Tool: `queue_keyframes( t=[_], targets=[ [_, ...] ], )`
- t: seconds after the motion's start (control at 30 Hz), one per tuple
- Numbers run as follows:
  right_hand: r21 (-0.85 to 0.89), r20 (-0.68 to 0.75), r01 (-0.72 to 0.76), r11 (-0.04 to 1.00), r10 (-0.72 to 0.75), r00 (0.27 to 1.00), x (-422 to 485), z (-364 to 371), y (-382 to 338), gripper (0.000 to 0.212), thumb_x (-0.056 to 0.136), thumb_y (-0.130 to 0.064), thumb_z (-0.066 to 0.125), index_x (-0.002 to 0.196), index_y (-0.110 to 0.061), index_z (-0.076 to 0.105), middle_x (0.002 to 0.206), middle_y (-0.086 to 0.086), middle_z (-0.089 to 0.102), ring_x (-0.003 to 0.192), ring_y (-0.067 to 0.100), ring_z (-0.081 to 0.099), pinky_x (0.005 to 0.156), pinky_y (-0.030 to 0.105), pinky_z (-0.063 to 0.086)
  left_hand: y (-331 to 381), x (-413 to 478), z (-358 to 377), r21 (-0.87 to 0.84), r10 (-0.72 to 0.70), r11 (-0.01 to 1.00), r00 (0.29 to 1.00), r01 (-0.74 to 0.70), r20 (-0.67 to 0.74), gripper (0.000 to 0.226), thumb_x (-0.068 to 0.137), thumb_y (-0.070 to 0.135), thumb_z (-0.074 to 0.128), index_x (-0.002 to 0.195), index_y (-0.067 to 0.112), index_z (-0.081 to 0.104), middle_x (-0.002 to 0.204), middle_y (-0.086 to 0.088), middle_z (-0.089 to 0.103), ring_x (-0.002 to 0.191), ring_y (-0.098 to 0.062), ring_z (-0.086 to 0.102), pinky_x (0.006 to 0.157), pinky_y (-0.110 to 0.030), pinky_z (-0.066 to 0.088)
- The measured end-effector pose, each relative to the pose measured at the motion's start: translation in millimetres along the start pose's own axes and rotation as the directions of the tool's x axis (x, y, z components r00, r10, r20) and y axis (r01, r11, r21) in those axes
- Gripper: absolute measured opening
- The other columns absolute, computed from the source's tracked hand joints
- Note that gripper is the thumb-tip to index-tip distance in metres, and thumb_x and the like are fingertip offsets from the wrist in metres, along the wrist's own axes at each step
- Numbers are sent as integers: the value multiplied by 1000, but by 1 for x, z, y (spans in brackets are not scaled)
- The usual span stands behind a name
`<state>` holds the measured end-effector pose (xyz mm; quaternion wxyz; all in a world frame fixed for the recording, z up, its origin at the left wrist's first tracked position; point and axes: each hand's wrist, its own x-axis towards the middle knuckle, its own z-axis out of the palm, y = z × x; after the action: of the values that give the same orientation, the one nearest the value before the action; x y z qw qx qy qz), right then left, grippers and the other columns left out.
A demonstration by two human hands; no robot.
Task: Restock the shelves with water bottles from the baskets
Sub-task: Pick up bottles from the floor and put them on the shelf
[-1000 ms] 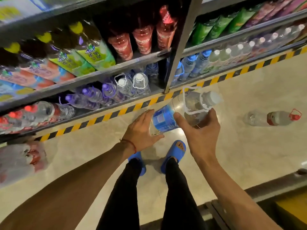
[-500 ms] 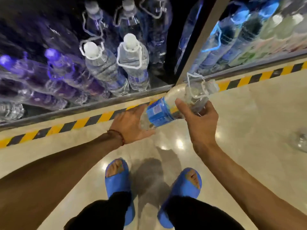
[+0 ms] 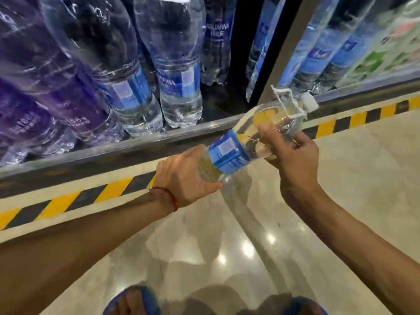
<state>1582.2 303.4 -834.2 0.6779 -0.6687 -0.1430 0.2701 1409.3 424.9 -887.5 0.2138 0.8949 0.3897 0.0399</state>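
At 6 o'clock, nearest the camera, the toes of two blue sandals (image 3: 134,301) stand on a glossy pale floor (image 3: 227,258), which spreads open toward 3 o'clock. Both forearms reach up from the lower corners.

The left hand (image 3: 184,176), with a red thread (image 3: 170,196) round its wrist, cups the base of the water bottle (image 3: 229,155), its thumb curled under it. The right hand (image 3: 293,155) grasps the same bottle's clear shoulder, thumb on top and fingers wrapped round the far side. The bottle is held in the air above the floor, tilted, with its white cap (image 3: 309,102) pointing to 2 o'clock, a white carry loop (image 3: 281,103) at its neck and a blue label at mid-body.

Beyond the hands a yellow-and-black hazard stripe (image 3: 109,192) runs from 8 o'clock to 3 o'clock along the floor. Just behind it lies the shelf's metal front lip (image 3: 113,148).

On the shelf at 12 o'clock stand blue-labelled bottles (image 3: 179,83), with purple-tinted bottles (image 3: 45,87) at 10 o'clock. A dark bare patch of shelf (image 3: 222,103) lies open between the blue-labelled bottles and the slanted upright post (image 3: 286,48). The bottle's neck hangs just in front of that post. More bottles stand beyond it at 2 o'clock.
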Motion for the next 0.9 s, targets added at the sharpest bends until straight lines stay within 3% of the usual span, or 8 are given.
queue_keyframes(
  t=[0.1, 0.23, 0.4, 0.57, 0.67, 0.8, 0.9],
  targets=[
    [-12, 42, 67, 998, -66, 997, -2, 5, -12, 37, 77, -22, 90, 108, -7, 76, 94, 2, 81, 88, 18, 77, 89, 44, 62, 6, 2, -9, -32, -36, 999, 999, 36, -4, 71, 65, 77, 68, 124, 42, 51, 109, 18, 67, 105, -21, 66, 78, -35, 44],
    [0, 108, 161, 987, -160, 981, -10, 11, -47, 49, 72, -15, 91, 116, -3, 73, 100, 0, 81, 93, 13, 77, 82, 27, 61, 22, 1, -28, -60, -42, 997, 998, 39, -39, 70, 69, 72, 70, 126, 40, 45, 122, 14, 63, 110, -24, 63, 83, -41, 44],
    [-38, 167, 314, 949, -304, 938, -14, 16, -83, 57, 68, -10, 96, 118, -5, 70, 105, 1, 80, 97, 17, 78, 85, 33, 63, 41, 10, -48, -203, -43, 979, 988, 13, -146, 72, 64, 69, 80, 120, 40, 45, 116, 12, 60, 110, -20, 59, 85, -42, 52],
    [-52, 202, 427, 903, -409, 890, -8, 18, -121, 60, 67, -12, 97, 120, -6, 70, 108, 0, 80, 98, 13, 77, 82, 27, 62, 54, 25, -65, -343, -13, 935, 956, -92, -294, 76, 62, 59, 90, 125, 39, 52, 111, 14, 50, 103, -8, 50, 82, -30, 44],
    [-46, 204, 469, 882, -452, 869, -3, 16, -139, 61, 67, -12, 97, 121, -6, 70, 109, 0, 80, 99, 13, 77, 84, 30, 63, 65, 37, -72, -418, -30, 899, 933, -132, -359, 76, 59, 51, 95, 125, 39, 57, 111, 16, 55, 102, -7, 53, 84, -27, 45],
    [-59, 231, 545, 836, -520, 823, 7, 17, -153, 63, 67, -13, 98, 123, -7, 69, 112, -1, 79, 102, 11, 76, 87, 28, 62, 73, 61, -74, -439, -21, 880, 909, -181, -416, 85, 60, 55, 92, 136, 36, 57, 125, 12, 65, 114, -9, 61, 96, -30, 52],
    [-90, 267, 589, 803, -551, 791, 17, 22, -154, 68, 64, -15, 100, 124, -8, 67, 114, -1, 78, 105, 11, 75, 90, 29, 61, 77, 76, -64, -590, -17, 770, 917, -243, -399, 74, 66, 27, 95, 132, 23, 62, 120, 3, 70, 110, -13, 67, 96, -33, 56]
  ],
)
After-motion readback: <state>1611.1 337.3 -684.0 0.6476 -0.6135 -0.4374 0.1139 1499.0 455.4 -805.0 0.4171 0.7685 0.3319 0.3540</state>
